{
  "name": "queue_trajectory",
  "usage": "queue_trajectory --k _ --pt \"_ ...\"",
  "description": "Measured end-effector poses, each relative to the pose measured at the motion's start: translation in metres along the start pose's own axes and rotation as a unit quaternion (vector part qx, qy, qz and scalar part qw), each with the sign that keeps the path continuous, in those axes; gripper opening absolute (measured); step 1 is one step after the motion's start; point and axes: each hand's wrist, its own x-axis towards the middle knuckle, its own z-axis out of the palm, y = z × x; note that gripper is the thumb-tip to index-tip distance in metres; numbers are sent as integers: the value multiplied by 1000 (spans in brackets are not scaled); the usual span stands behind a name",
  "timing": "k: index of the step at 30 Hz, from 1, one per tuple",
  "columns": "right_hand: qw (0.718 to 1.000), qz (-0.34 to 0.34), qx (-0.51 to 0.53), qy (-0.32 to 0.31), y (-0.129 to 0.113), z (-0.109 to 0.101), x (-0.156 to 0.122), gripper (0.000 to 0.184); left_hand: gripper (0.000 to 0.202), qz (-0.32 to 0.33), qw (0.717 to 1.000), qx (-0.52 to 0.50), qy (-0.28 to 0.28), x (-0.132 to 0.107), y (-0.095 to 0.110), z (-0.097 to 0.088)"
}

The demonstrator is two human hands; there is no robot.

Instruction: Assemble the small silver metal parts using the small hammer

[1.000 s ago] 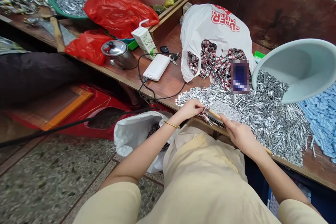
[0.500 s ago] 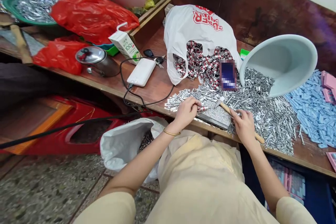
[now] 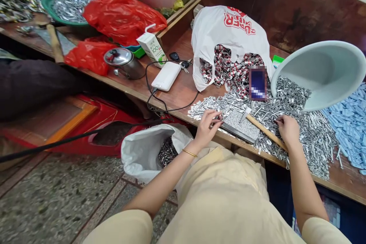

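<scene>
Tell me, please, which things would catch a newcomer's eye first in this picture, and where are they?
Probably the heap of small silvery metal pieces on the right part of the table, with the pale tipped tub behind it. Next comes the white plastic bag farther back, red-and-silver pieces showing at its openings. The crumpled red bag at the upper left also stands out.

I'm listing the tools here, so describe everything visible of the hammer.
The hammer has a straight, pale handle that looks wooden and a small, silvery head that looks metal. It lies slantwise, head over the speckled slab, handle across loose pins. The right hand has its grip off it; whether the wrist touches its end, I cannot tell.
</scene>
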Motion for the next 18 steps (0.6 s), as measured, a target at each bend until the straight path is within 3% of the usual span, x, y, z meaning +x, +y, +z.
queue_trajectory --k 3,7,11,18 --pt "999 -29 -26 10 -1 -1 -3 17 34 -63 997 21 29 5 2 1" --pt "999 -8 -31 22 2 -3 -8 15 39 -103 979 164 57 13 7 2" --pt "999 -8 5 50 9 -5 -10 14 11 -157 966 207 -3 17 9 -1" --pt "995 1 72 67 5 -7 -8 19 13 -161 944 285 -45 27 8 -5"
